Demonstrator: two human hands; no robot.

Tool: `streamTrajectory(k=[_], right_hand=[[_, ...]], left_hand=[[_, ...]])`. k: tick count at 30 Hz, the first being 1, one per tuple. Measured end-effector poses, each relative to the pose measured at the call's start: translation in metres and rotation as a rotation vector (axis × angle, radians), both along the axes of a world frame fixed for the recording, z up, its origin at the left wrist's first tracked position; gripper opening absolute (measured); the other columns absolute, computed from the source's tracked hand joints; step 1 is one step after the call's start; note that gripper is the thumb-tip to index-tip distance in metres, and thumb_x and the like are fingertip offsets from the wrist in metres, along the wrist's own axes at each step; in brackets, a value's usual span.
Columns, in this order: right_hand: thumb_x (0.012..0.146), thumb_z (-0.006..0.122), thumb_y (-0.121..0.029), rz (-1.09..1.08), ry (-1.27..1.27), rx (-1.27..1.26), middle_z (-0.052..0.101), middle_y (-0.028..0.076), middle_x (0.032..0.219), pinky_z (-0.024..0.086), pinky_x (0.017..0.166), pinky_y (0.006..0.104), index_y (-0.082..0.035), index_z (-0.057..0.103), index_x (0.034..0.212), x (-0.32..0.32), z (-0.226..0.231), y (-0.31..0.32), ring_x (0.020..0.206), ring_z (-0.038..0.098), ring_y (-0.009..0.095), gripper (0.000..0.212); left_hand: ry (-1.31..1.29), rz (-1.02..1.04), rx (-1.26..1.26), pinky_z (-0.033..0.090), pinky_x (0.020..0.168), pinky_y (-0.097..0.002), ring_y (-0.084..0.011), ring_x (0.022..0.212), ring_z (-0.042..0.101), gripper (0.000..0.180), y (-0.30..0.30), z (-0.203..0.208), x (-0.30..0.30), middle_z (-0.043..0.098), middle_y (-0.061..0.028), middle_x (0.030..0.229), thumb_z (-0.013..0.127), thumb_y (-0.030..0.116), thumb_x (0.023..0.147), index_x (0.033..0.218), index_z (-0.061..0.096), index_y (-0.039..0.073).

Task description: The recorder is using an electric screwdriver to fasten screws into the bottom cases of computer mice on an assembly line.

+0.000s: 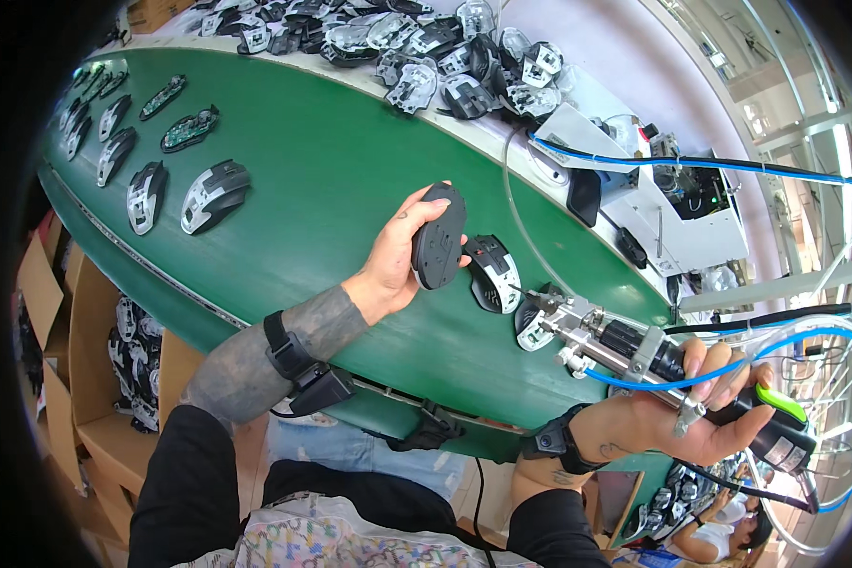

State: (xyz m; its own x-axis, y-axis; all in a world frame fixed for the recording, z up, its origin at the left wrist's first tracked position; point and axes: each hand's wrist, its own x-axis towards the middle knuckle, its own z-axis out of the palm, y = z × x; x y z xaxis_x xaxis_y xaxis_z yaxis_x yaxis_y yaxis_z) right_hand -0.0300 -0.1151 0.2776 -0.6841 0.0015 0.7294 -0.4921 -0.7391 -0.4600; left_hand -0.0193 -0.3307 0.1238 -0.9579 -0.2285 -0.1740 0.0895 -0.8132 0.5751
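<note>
My left hand (385, 254) is closed around a black computer mouse (438, 244), held above the green belt with its dark underside turned up. In my right hand (719, 407) is an electric screwdriver (630, 343) with a metal nozzle head and a blue air hose, pointing left. Just right of the held mouse lies a black and silver mouse shell (493, 275) on the belt. Another mouse shell (532, 329) sits beneath the screwdriver's nozzle and is partly hidden by it. Whether the bit touches either shell I cannot tell.
Several mouse shells and green circuit boards (189, 130) are spread along the belt (322, 189) at the left. A heap of shells (412, 87) lines the far ledge. White machine housing (677, 222) stands at the right, with hoses crossing. Cardboard boxes (114, 379) are at lower left.
</note>
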Motion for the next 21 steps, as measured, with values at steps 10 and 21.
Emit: streamTrajectory(k=[10, 21], right_hand=[[0.090, 0.049, -0.033, 0.239, 0.039, 0.033, 0.048, 0.005, 0.066, 0.039, 0.060, 0.0341, -0.007, 0.041, 0.112, -0.001, -0.013, -0.004, 0.057, 0.048, 0.017, 0.034], [0.090, 0.048, -0.036, 0.222, 0.012, 0.071, 0.050, 0.003, 0.066, 0.042, 0.059, 0.0340, -0.011, 0.039, 0.110, 0.005, -0.019, -0.015, 0.058, 0.050, 0.017, 0.034]], left_hand=[[0.175, -0.092, 0.136, 0.055, 0.073, -0.0410, -0.0232, 0.086, 0.058, 0.044, 0.008, -0.005, 0.002, 0.049, -0.0111, 0.110, 0.047, 0.025, 0.087, 0.128, 0.039, 0.011], [0.236, -0.097, 0.162, 0.054, 0.075, -0.0430, -0.0252, 0.089, 0.057, 0.045, 0.011, 0.000, 0.007, 0.048, -0.0126, 0.115, 0.045, 0.025, 0.088, 0.129, 0.036, 0.011]])
